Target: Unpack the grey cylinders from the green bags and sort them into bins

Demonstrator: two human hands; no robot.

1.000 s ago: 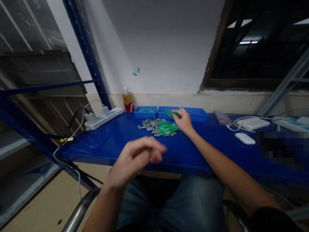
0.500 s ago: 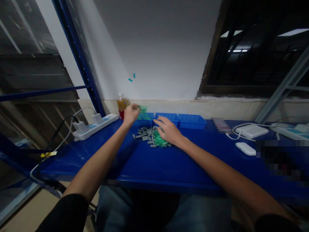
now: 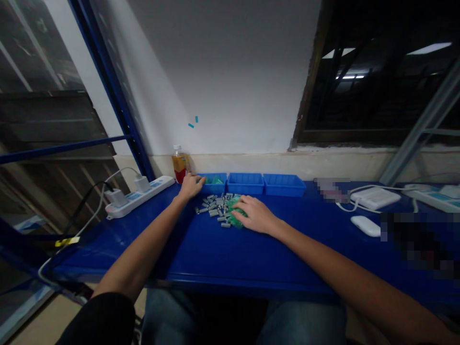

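Note:
My left hand (image 3: 191, 186) is at the left blue bin (image 3: 213, 189), its fingertips over the near left rim and slightly apart, with nothing visible in them. Thin green translucent plastic pieces (image 3: 216, 180) lie inside that bin. My right hand (image 3: 258, 214) curls its fingers round a clump of green plastic pieces (image 3: 235, 221) on the table, partly covering it. Beside that clump, to its left, is a loose pile of small grey metal cylinders (image 3: 213, 212); their exact kind is too small to tell.
Two more blue bins, a middle one (image 3: 246, 184) and a right one (image 3: 284, 186), stand along the wall. A drink bottle (image 3: 179, 165) and a power strip (image 3: 143, 195) are at left. At right lie a white charger (image 3: 375, 197), cables and a white case (image 3: 365, 226) on the blue table (image 3: 287, 261).
My left hand has lowered to the left bin and let go of the green plastic pieces, which now lie in it. My right hand has come down onto the green clump.

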